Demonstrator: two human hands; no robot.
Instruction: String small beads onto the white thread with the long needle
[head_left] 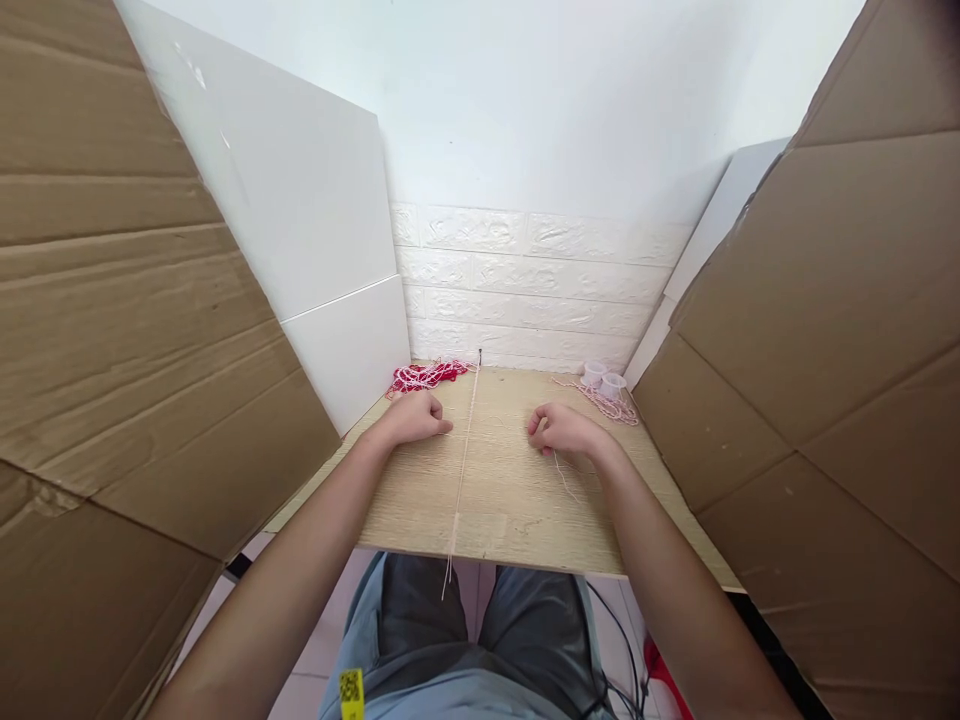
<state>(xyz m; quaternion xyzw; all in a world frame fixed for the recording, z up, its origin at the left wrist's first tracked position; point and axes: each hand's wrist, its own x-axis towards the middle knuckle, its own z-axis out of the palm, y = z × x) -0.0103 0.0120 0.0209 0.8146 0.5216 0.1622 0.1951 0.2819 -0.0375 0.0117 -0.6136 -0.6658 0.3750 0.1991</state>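
A pale cord runs from a small nail at the back of the wooden table down over the front edge, where its loose ends hang. Left of the cord, my left hand is closed in a pinch; what its fingers hold is too fine to make out. On the other side, my right hand pinches a thin white thread, whose tail trails below the fingers onto the wood. Both hands are apart from the middle of the cord.
Red and white cords lie in a heap at the back left. Pink twisted cords and two small clear cups sit at the back right. Cardboard panels stand on both sides of the table, with a white brick-patterned wall behind.
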